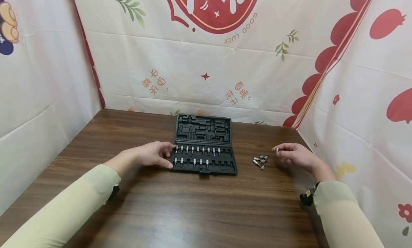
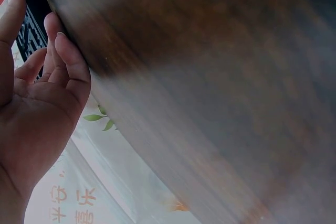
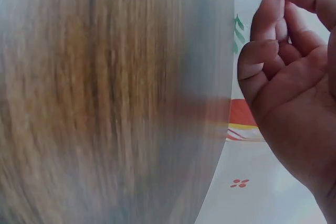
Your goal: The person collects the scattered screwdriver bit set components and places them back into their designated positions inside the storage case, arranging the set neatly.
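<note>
1. Sleeves: the desk (image 1: 199, 208) is reached over by two forearms in pale sleeves (image 1: 69, 205).
2. Right hand (image 1: 296, 156): the grip is narrow, a small silver bit socket (image 1: 277, 152) being pinched between thumb and fingertips above the desk; in the right wrist view, only its dark tip is seen at the fingertips.
3. Loose bit sockets (image 1: 262, 159): a small cluster is laid on the desk just to the left of the right hand, apart from it, between that hand and the case.
4. Left hand (image 1: 151, 154): the grip is spread wide, the thumb being set at the near left corner of the black case (image 1: 222, 170) and the fingers farther back along its left edge.
5. Case: two rows of bit sockets are seated in the tray, well apart from the right hand.
6. Lid (image 1: 203, 129): it is swung open at the tray's far side.
7. Printed cloth (image 1: 183, 54): it is hung behind the desk.
</note>
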The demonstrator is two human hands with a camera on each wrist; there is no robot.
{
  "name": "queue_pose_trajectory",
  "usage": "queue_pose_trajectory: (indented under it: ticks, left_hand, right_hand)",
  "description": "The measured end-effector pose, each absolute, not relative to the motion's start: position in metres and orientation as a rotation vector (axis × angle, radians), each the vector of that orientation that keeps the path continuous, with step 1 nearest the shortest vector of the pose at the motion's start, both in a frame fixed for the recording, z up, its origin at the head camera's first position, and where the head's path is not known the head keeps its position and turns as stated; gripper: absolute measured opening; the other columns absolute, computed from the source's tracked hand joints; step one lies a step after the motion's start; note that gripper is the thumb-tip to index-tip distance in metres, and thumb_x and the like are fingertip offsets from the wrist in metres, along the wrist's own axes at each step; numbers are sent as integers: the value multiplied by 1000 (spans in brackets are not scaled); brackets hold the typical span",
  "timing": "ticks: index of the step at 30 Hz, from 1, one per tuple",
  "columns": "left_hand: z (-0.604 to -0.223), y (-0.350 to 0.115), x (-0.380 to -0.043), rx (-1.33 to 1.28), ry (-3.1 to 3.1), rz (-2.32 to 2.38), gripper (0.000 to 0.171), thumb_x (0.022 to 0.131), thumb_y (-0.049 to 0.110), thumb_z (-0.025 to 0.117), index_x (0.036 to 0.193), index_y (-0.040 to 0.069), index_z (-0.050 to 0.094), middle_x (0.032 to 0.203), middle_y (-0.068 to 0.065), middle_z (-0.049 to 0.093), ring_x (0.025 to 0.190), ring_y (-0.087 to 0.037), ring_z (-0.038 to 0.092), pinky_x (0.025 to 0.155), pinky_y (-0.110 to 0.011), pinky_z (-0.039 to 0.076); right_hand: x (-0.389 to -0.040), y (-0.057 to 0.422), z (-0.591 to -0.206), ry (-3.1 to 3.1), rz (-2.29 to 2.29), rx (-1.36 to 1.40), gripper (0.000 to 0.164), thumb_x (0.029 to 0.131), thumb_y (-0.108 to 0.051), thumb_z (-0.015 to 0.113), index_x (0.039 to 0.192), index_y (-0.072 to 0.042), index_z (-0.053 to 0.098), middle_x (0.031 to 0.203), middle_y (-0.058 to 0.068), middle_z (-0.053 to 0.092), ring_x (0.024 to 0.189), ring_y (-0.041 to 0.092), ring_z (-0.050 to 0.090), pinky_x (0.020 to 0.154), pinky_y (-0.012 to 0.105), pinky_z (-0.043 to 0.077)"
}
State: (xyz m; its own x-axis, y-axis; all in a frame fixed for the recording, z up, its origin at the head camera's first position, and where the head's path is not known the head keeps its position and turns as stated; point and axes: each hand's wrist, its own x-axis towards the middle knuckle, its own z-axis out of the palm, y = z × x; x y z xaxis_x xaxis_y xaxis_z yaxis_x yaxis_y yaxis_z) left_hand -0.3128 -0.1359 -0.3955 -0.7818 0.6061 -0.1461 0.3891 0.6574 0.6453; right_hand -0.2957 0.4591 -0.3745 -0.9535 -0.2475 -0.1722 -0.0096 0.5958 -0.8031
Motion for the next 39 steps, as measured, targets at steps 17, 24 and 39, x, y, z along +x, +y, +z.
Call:
queue_pose_trajectory:
  ticks: [17,24,39]
  left_hand:
    - [-392,-137,-313,816,2510,874,83,97,32,87,161,-3,47,122,-10,69,99,-17,65,91,-37,52]
    - [-393,-137,-314,808,2504,886,83,96,32,87,161,-3,48,122,-11,69,100,-18,67,94,-38,53]
    - [-393,-137,-313,804,2499,893,84,97,32,87,161,-3,47,122,-11,69,102,-19,68,93,-37,53]
  right_hand:
    - [-304,418,-367,2581,-1423,-343,34,107,-19,73,135,-4,58,119,10,84,84,18,74,68,30,55]
    - [-305,395,-364,2577,-1419,-366,39,108,-18,72,139,2,60,120,16,82,94,19,78,80,38,63]
    - [-313,357,-373,2576,-1384,-420,40,104,-25,78,135,-3,64,120,17,80,108,28,76,91,33,62]
